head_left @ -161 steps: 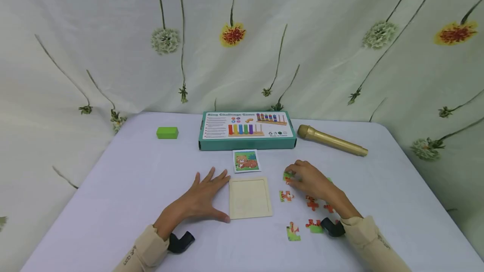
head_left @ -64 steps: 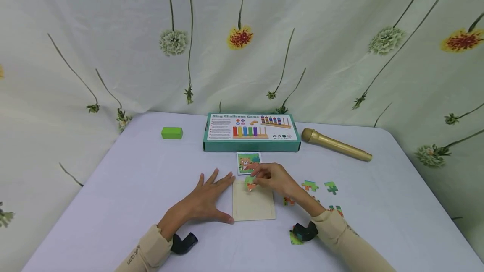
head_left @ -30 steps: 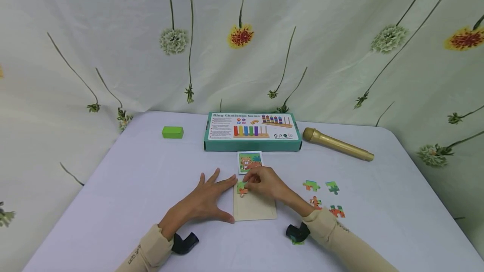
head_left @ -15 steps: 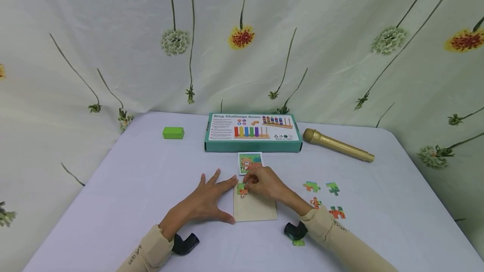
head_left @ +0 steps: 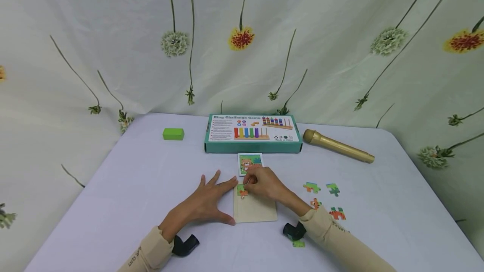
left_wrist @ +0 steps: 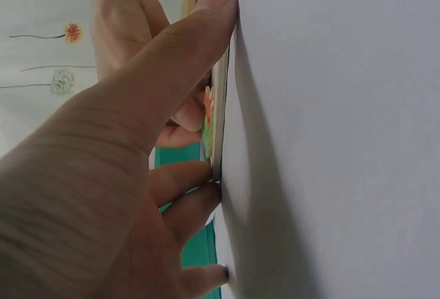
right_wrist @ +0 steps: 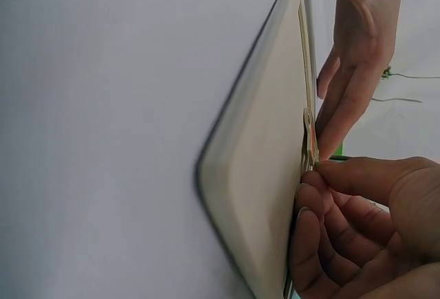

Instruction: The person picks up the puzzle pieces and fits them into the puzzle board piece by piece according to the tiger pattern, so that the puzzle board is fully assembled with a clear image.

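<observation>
A wooden puzzle tray (head_left: 255,211) lies flat at the middle of the table. My right hand (head_left: 266,184) pinches a green and orange jigsaw piece (head_left: 242,191) at the tray's far left corner. In the right wrist view, thumb and fingertips hold the edge of that jigsaw piece (right_wrist: 311,137), which sits slightly tilted in the frame. My left hand (head_left: 209,200) is spread along the tray's left edge, its thumb at the near corner and a fingertip at the far one. Just beyond the tray, a tiger picture card (head_left: 249,163) is partly covered by my right hand.
Several loose jigsaw pieces (head_left: 337,213) lie to the right; one piece (head_left: 298,243) is partly hidden under the right wrist's black camera mount (head_left: 295,231). Behind stand a teal game box (head_left: 253,146), a green block (head_left: 173,134) and a gold microphone (head_left: 338,146).
My right hand took the jigsaw piece from the right side and carried it left to the tray's far left corner. Over the last second it has barely moved; my left hand has stayed at the tray.
</observation>
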`<state>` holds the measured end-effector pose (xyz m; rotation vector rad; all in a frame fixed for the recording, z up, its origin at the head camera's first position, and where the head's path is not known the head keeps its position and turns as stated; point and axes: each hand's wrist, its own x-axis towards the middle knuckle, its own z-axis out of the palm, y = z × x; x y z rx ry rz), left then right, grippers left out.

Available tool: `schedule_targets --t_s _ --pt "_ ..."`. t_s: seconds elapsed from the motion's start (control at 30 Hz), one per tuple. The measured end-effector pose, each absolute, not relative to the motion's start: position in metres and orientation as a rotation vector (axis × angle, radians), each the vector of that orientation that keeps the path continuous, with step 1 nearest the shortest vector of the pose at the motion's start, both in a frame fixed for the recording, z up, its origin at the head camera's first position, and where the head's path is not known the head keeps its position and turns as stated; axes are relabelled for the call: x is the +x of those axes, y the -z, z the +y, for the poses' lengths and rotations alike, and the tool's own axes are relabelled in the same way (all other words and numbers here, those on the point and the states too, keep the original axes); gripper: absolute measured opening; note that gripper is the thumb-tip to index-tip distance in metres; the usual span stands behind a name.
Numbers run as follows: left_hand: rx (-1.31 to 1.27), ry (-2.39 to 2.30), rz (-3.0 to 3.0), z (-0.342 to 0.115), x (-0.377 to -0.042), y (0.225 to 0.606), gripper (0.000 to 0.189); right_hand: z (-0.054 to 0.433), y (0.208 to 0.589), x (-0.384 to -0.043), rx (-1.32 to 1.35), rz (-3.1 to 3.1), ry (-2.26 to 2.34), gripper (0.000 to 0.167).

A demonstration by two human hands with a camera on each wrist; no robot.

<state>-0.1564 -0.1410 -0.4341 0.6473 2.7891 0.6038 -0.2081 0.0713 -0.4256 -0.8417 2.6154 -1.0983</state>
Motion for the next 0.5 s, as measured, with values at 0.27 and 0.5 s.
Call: schedule_targets --t_s 0.27,0.5 --pt "0.657 -0.608 2.787 -0.1414 -0.1566 0.4344 0.105 0.0705 0.4251 -0.2090 -0.821 2.616 1.099 0.004" --pt "0.669 -0.606 2.790 -0.1419 -0.1570 0.4353 0.105 0.0723 0.4254 -0.2096 -0.807 2.583 1.122 0.005"
